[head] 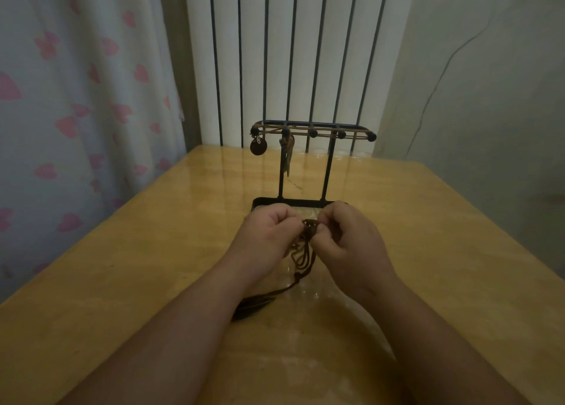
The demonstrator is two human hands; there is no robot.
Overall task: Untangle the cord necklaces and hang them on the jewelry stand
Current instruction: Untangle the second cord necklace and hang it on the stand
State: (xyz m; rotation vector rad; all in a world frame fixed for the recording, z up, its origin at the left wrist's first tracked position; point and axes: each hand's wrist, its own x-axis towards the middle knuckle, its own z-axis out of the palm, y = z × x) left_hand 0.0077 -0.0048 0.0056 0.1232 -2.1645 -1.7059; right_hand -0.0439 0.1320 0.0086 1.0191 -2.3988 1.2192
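Observation:
A black metal jewelry stand (327, 166) is upright at the middle of the wooden table, with ball-tipped pegs along its top bar. Brown cords run along that bar; a round brown pendant (258, 146) hangs at its left end and a long narrow pendant (286, 157) beside it. Just in front of the stand's base, my left hand (269, 233) and my right hand (345, 236) pinch a bunch of dark brown cord necklaces (301, 253) between them. The cords trail down to a dark feather-shaped pendant (252, 307) lying on the table by my left forearm.
The yellow wooden table (137, 267) has its left edge near a curtain with pink hearts (76, 99). Behind the stand is a window with vertical dark bars (266, 53). A pale wall (489, 99) rises on the right.

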